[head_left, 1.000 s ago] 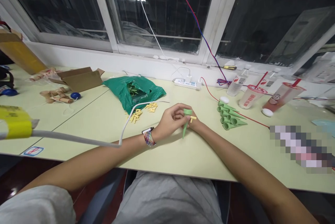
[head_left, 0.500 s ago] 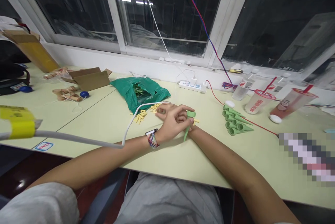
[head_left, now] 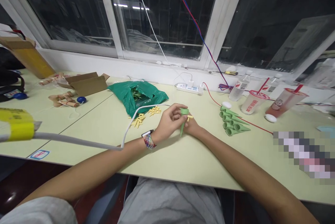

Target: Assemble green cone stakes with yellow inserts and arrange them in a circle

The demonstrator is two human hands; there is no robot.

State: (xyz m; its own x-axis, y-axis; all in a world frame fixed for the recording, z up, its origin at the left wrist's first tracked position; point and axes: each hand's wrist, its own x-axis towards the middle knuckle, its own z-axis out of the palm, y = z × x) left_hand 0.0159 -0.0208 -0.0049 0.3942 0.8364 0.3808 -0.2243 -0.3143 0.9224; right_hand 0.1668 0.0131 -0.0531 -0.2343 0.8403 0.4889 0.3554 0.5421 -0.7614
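Note:
My left hand (head_left: 170, 121) is closed on a green plastic spike (head_left: 182, 126), hollow and cone-shaped, its wide ring end up and its point down above the table. A small yellow plastic piece (head_left: 190, 117) sticks out beside the spike, close to my fingertips; whether it is joined to the spike does not show. My right hand (head_left: 193, 127) is just behind and right of the spike, its fingers mostly hidden. Two small piles of yellow pieces (head_left: 138, 120) lie left of my hands. To the right, several green cone spikes (head_left: 232, 122) are lined up in a stack.
A green plastic bag (head_left: 120, 93) with more green pieces lies open behind the yellow piles. A white cable (head_left: 130, 126) crosses in front of it. Drink cups (head_left: 253, 103), a bottle (head_left: 239, 88) and a power strip (head_left: 187, 88) stand along the window. An open cardboard box (head_left: 87, 84) is at left.
My right hand has drawn back from the yellow pieces towards the green spike. My left hand still holds the spike. The view has shifted slightly.

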